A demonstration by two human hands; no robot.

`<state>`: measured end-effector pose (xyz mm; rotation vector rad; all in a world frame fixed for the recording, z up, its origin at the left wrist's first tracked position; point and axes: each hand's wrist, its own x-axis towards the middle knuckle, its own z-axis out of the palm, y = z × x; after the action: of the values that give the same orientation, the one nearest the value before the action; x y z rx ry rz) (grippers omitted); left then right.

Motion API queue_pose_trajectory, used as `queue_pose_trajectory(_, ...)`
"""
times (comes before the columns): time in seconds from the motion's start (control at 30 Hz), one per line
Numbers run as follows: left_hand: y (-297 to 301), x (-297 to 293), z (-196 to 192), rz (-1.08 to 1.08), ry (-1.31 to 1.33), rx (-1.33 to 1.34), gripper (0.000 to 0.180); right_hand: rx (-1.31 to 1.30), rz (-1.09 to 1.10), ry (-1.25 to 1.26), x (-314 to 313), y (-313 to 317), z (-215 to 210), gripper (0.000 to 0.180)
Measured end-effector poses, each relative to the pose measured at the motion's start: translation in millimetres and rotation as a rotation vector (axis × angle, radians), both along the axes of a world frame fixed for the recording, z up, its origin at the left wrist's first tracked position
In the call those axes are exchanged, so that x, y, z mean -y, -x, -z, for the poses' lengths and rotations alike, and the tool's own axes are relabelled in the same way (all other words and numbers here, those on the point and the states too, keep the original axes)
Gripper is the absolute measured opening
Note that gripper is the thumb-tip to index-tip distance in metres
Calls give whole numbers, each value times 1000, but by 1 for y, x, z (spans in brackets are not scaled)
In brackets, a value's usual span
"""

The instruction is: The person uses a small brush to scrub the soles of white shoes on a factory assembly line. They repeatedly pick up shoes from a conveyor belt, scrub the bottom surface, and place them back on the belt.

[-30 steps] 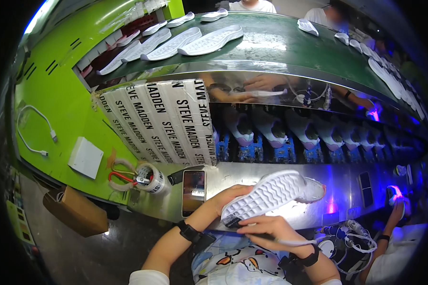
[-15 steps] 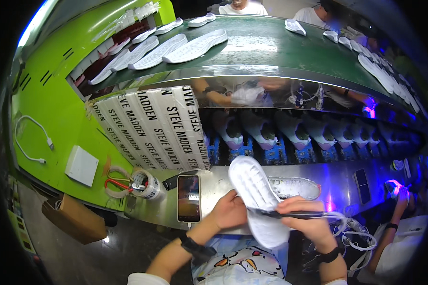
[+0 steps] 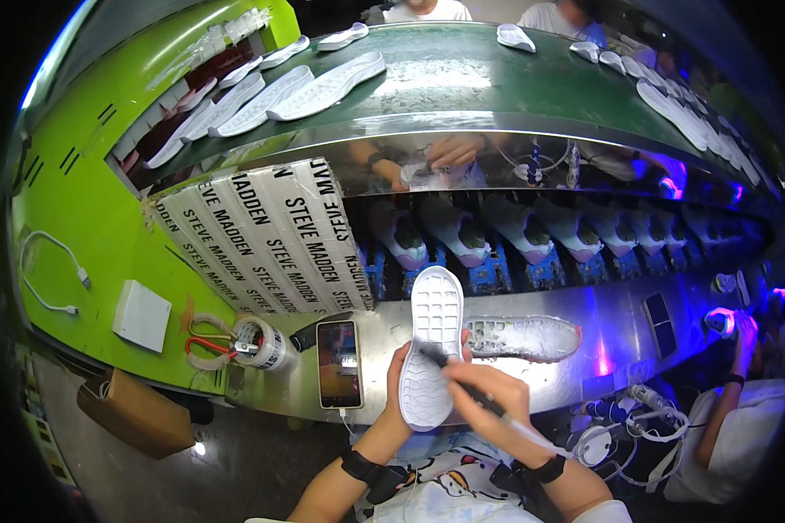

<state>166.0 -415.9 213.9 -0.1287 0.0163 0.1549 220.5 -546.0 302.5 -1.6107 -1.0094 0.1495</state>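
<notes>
Over a metal bench [image 3: 380,338], left fingers [image 3: 400,361] grasp 1 white sole [image 3: 437,305], right fingers [image 3: 473,376] 1 black tool [image 3: 433,352].

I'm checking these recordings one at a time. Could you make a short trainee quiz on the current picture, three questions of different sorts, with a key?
1. Multiple choice: what does the person's right hand hold?
A) a roll of tape
B) a dark stick-like tool
C) a phone

2. True or false: the small white box lies to the left of the white sole that the left hand holds.

3. Fill in the blank: the upper work surface, where a row of loose soles lies, is ____ in colour.

Key:
1. B
2. True
3. green
</notes>
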Motion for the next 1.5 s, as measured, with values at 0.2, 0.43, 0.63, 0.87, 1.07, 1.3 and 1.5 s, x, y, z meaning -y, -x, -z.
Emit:
queue_pose_trajectory(0.2,-5,-14,-14,-46,-294,-70,67,-752,-270,237,15,4,-5,15)
queue_pose_trajectory(0.43,-7,-31,-10,250,-371,48,62,-596,-465,331,23,-24,-16,16)
queue_pose_trajectory(0.63,-14,-34,-30,591,-447,-117,51,-25,-599,256,38,-32,-23,14)
queue_pose_trajectory(0.87,14,-26,-87,193,-1494,18,36,119,-577,235,47,-30,-32,11)
queue_pose_trajectory(1.07,-38,-32,-58,762,-1201,-280,38,51,-553,169,48,-43,-17,15)
queue_pose_trajectory(1.3,-28,-30,-60,511,-1495,-297,38,-211,-400,318,63,-69,-6,17)
queue_pose_trajectory(1.5,1,-21,-45,426,-1028,-420,47,-230,26,69,80,-85,-9,27)
